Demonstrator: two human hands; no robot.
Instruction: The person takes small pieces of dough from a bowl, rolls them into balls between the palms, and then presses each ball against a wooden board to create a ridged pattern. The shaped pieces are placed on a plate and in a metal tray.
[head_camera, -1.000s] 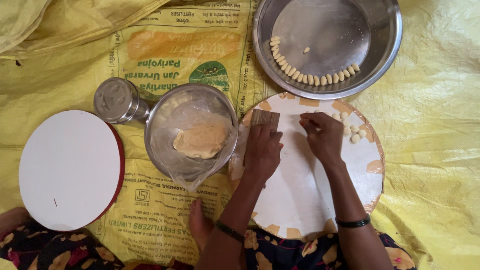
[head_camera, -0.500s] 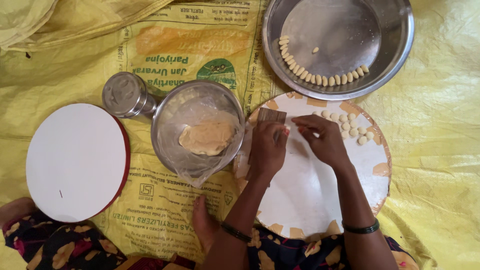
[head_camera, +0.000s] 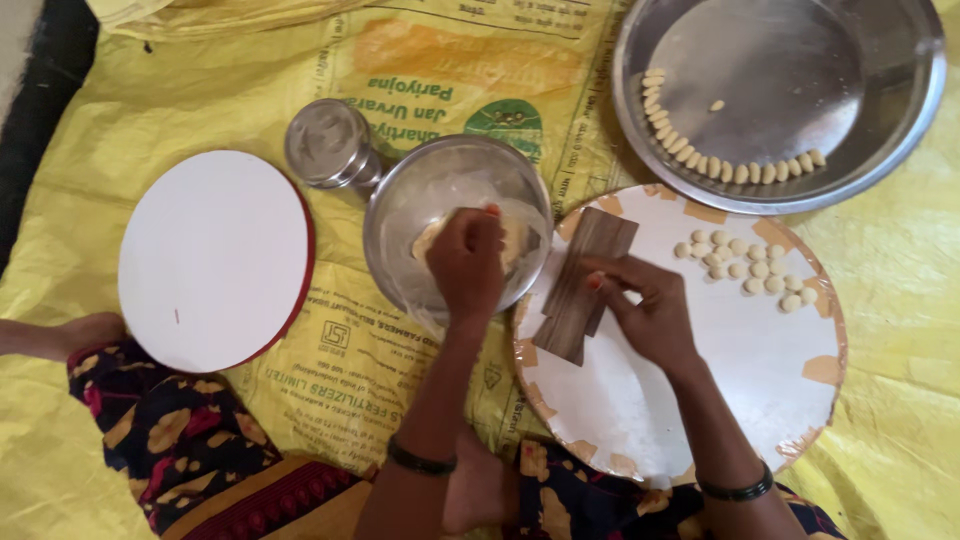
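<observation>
My left hand (head_camera: 466, 262) reaches into the steel bowl (head_camera: 400, 215) and its fingers close on the pale dough (head_camera: 428, 240) inside. My right hand (head_camera: 645, 305) rests on the round white board (head_camera: 700, 390), fingertips touching a brown ridged wooden block (head_camera: 582, 285) that lies on the board's left part. Several small dough pellets (head_camera: 745, 265) lie in a cluster on the board's upper right. A large steel plate (head_camera: 800, 80) at the top right holds a curved row of shaped dough pieces (head_camera: 700, 160).
A second round white board with a red rim (head_camera: 213, 260) lies at the left. A small steel lidded container (head_camera: 327, 143) stands beside the bowl. Everything sits on a yellow printed sack sheet (head_camera: 420, 70). My patterned clothing and a bare foot (head_camera: 480, 490) are at the bottom.
My left hand has left the wooden block and moved left into the bowl onto the dough. My right hand now touches the block. The view has shifted.
</observation>
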